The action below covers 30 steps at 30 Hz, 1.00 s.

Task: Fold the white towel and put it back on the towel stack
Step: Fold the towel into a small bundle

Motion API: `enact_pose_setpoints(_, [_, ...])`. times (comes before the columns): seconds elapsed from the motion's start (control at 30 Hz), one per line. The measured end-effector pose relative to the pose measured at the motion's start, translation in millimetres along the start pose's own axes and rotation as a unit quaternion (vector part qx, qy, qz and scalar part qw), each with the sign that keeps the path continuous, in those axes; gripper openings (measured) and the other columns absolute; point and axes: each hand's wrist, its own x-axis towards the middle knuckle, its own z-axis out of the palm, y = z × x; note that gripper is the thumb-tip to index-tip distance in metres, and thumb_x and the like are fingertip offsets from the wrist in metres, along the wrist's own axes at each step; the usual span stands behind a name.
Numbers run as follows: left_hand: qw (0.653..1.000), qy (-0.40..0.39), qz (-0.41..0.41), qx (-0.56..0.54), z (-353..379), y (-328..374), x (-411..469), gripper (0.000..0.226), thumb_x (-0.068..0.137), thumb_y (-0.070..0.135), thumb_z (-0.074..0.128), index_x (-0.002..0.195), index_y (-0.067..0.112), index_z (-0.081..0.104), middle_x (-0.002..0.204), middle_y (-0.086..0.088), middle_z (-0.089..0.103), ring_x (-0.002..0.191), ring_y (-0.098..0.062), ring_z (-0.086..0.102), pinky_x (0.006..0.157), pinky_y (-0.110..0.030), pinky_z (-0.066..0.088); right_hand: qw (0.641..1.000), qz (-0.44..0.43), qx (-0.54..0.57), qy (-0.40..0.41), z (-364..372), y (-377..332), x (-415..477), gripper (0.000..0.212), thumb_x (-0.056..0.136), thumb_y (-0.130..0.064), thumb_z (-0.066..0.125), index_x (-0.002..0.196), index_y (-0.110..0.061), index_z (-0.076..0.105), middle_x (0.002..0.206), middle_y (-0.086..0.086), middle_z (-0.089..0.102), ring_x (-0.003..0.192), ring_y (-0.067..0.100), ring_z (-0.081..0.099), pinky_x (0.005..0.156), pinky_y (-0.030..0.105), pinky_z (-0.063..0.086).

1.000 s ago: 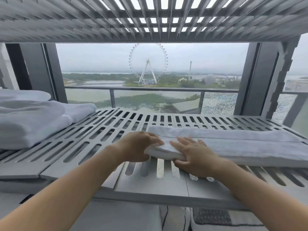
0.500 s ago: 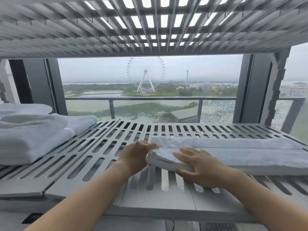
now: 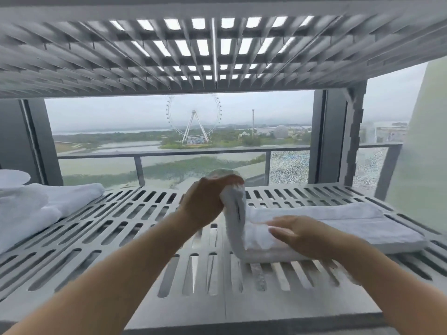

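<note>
Slotted grey shelf (image 3: 108, 238) carries the white towel (image 3: 338, 226), which lies folded long on its right half. The left grip (image 3: 205, 201) is curled round the towel's left end and holds it upright above the shelf. The right grip (image 3: 307, 235) lies flat, fingers straight, on the towel just beside it. The towel stack (image 3: 36, 209) sits well apart at the far left. Beyond the window stands a Ferris wheel (image 3: 193, 124).

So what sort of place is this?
Likely a high-rise hotel or apartment room, at a window: a grey slotted shelf holding a stack of folded white towels, a glass-panelled balcony railing outside, and a white Ferris wheel well below, across water.
</note>
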Motion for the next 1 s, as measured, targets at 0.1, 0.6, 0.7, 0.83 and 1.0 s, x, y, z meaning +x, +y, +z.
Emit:
enact_pose_setpoints(0.1, [0.998, -0.002, 0.051, 0.019, 22.8, 34.3, 31.9, 0.041, 0.085, 0.002, 0.054, 0.118, 0.025, 0.062, 0.116, -0.003, 0.065, 0.093, -0.024, 0.067, 0.082, -0.034, 0.053, 0.995, 0.072, -0.053, 0.053, -24.5, 48.5, -29.2, 0.045, 0.093, -0.047, 0.042, 0.133, -0.026, 0.047, 0.141, -0.008, 0.047, 0.130, 0.010, 0.040, 0.107, 0.026, 0.028])
enact_pose_setpoints(0.6, [0.994, -0.078, -0.069, 0.015, 128.2, 91.0, 50.0, 0.027, 0.083, 0.029, 0.059, 0.104, 0.016, 0.051, 0.098, 0.002, 0.072, 0.092, -0.020, 0.065, 0.085, -0.036, 0.048, 0.983, -0.120, -0.090, 0.109, -37.5, 90.9, -45.8, 0.061, 0.080, -0.015, 0.061, 0.137, -0.026, 0.041, 0.141, -0.004, 0.044, 0.121, 0.018, 0.050, 0.095, 0.034, 0.046])
enact_pose_setpoints(0.7, [0.992, -0.089, -0.080, -0.041, 117.6, 90.1, 41.1, 0.021, 0.085, 0.015, 0.050, 0.106, 0.016, 0.048, 0.103, 0.000, 0.070, 0.097, -0.018, 0.064, 0.091, -0.034, 0.045, 0.981, -0.164, -0.074, 0.068, -37.8, 85.8, -41.5, 0.063, 0.078, -0.007, 0.058, 0.136, -0.028, 0.044, 0.142, -0.007, 0.044, 0.124, 0.015, 0.047, 0.101, 0.032, 0.041])
enact_pose_setpoints(0.83, [0.984, -0.120, -0.076, -0.103, 105.9, 83.3, 20.3, 0.034, 0.083, 0.005, 0.045, 0.112, 0.021, 0.040, 0.117, -0.003, 0.065, 0.111, -0.013, 0.056, 0.098, -0.027, 0.039, 0.983, -0.171, -0.057, 0.043, -36.0, 78.1, -42.9, 0.067, 0.072, -0.019, 0.061, 0.137, -0.024, 0.043, 0.141, -0.009, 0.045, 0.124, 0.015, 0.047, 0.101, 0.033, 0.042])
enact_pose_setpoints(1.0, [0.980, -0.158, -0.021, -0.123, 92.8, 77.1, 9.3, 0.057, 0.069, 0.028, 0.046, 0.124, 0.016, 0.036, 0.125, -0.002, 0.057, 0.117, -0.014, 0.050, 0.099, -0.030, 0.039, 0.971, -0.183, -0.130, 0.083, -29.5, 51.2, -34.5, 0.062, 0.075, -0.043, 0.057, 0.132, -0.020, 0.044, 0.126, -0.003, 0.055, 0.104, 0.023, 0.058, 0.074, 0.031, 0.046])
